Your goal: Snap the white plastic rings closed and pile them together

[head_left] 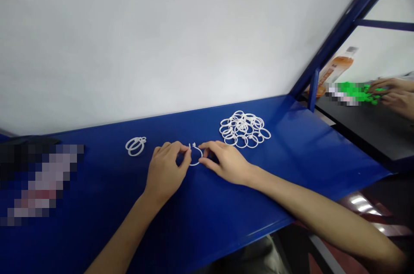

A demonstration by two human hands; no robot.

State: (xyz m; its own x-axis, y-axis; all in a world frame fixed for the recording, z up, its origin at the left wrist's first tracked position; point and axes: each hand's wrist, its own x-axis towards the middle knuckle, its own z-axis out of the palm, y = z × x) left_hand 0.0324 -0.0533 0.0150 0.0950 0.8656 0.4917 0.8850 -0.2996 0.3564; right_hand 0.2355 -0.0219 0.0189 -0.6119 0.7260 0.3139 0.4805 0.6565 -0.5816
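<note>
A thin white plastic ring (195,164) is held low over the blue tabletop between my two hands. Its upper side is parted, with small clasp ends standing up at the gap. My left hand (167,169) pinches the ring's left side between thumb and fingertips. On the opposite side, the thumb and fingers of my right hand (226,161) grip it too. Left of my left hand lie a few similar white rings (136,146), overlapping each other. Beyond my right hand spreads a pile of many white rings (241,129).
The blue table (207,213) backs onto a white wall (181,41). A blue metal frame (313,92) rises at its right end. Past it, a co-worker's hands (396,95) touch green pieces (355,92) beside an orange drink bottle (336,69). Blurred-out items lie at far left.
</note>
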